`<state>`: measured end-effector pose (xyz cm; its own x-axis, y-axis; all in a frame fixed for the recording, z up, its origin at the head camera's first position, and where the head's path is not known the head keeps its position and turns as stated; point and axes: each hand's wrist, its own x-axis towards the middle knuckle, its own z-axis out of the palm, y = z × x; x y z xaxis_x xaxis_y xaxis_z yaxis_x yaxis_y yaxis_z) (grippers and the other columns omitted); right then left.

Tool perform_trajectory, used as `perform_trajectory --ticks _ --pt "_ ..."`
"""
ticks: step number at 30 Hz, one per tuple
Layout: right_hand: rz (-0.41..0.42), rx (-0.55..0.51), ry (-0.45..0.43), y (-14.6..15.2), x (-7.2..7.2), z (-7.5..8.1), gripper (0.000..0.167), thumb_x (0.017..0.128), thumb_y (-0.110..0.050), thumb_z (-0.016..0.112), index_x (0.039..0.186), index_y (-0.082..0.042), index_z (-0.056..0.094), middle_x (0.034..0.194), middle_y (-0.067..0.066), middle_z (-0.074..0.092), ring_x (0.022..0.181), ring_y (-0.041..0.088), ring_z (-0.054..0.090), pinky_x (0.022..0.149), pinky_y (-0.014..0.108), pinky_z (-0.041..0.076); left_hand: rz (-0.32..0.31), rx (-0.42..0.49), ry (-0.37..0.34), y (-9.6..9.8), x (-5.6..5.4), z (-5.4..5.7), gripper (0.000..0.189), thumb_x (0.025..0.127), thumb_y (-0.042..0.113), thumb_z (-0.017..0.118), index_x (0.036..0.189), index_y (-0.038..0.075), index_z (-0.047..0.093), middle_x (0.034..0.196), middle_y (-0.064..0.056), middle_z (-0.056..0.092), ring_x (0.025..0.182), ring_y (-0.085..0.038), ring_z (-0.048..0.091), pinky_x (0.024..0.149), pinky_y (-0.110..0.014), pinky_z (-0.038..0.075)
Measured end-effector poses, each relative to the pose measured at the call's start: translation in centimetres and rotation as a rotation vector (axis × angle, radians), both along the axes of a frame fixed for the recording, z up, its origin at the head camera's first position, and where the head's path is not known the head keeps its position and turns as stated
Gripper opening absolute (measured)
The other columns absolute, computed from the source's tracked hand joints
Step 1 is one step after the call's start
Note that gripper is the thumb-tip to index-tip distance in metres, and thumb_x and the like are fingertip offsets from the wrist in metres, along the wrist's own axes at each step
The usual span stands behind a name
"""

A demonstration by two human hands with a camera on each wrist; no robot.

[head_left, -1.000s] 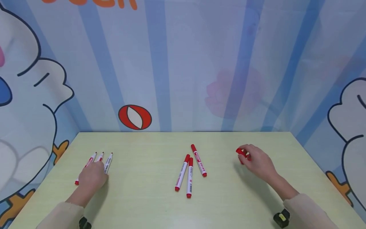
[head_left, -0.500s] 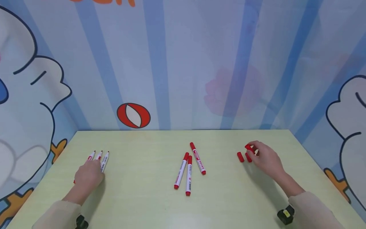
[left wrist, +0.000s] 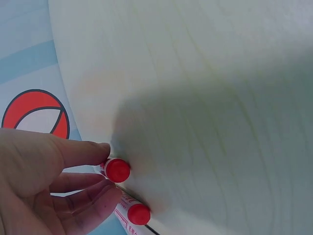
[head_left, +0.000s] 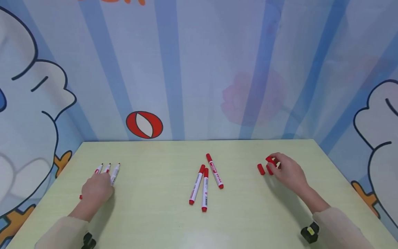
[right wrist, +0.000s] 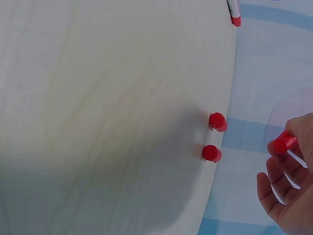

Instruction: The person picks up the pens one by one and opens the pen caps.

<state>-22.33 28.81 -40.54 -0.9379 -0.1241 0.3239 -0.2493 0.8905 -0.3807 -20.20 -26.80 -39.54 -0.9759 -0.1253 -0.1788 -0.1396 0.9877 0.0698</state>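
My left hand (head_left: 97, 188) is at the left of the table over three uncapped markers with white barrels, their dark tips pointing away. Its thumb and fingers pinch the rightmost uncapped marker (head_left: 114, 175), whose red end (left wrist: 118, 170) shows in the left wrist view. Another marker (left wrist: 139, 214) lies right beside the fingers, and the third is mostly covered by the hand. On the right side, my right hand (head_left: 290, 174) pinches a red marker cap (right wrist: 284, 142) between thumb and forefinger, raised above the table. Two more red caps, a left one (head_left: 261, 169) and a right one (head_left: 269, 169), sit close by.
Three capped red markers lie mid-table: a left one (head_left: 196, 185), a middle one (head_left: 205, 190) and a far one (head_left: 215, 171). The pale wood-grain table (head_left: 149, 207) ends at a blue striped cloth backdrop (head_left: 199, 69) with cartoon prints.
My right hand has set two red caps down and shifted slightly right, keeping one cap pinched. My left hand stays over the uncapped markers, and the rightmost one has moved a little right.
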Motion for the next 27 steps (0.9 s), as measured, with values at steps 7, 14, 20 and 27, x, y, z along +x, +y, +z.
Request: perform_trajectory --ticks 7,14,20,27 --pt "-0.004 -0.011 -0.016 -0.26 0.08 0.25 0.029 0.083 -0.014 0.065 0.110 -0.003 0.058 0.088 0.012 0.062 0.068 0.019 0.054 0.054 0.027 0.043 0.001 -0.003 -0.011 -0.02 -0.23 -0.29 0.027 0.083 0.011 0.059 0.098 -0.012 0.055 0.084 -0.022 0.055 0.067 -0.029 0.051 0.052 -0.034 0.041" --pt "0.002 -0.002 -0.002 -0.20 0.22 0.13 0.028 0.084 -0.016 0.064 0.109 -0.003 0.059 0.088 0.011 0.063 0.068 0.019 0.054 0.055 0.028 0.044 0.025 0.011 -0.014 -0.44 -0.17 -0.17 0.031 0.085 0.009 0.056 0.105 -0.015 0.052 0.086 -0.025 0.054 0.067 -0.032 0.051 0.053 -0.035 0.042" --pt "-0.005 0.001 -0.004 -0.16 0.30 0.26 0.029 0.084 -0.016 0.064 0.109 -0.002 0.058 0.088 0.012 0.063 0.068 0.020 0.054 0.055 0.028 0.044 0.033 0.016 -0.022 -0.40 -0.14 0.02 0.032 0.085 0.010 0.056 0.104 -0.015 0.053 0.083 -0.023 0.055 0.066 -0.030 0.051 0.052 -0.035 0.042" --pt "-0.029 0.004 -0.012 0.13 0.21 0.36 0.028 0.085 -0.016 0.063 0.109 -0.002 0.058 0.088 0.013 0.063 0.069 0.020 0.055 0.055 0.029 0.044 0.034 0.014 -0.022 -0.41 -0.24 -0.09 0.033 0.083 0.014 0.060 0.101 -0.014 0.055 0.081 -0.021 0.055 0.065 -0.029 0.051 0.051 -0.033 0.041"
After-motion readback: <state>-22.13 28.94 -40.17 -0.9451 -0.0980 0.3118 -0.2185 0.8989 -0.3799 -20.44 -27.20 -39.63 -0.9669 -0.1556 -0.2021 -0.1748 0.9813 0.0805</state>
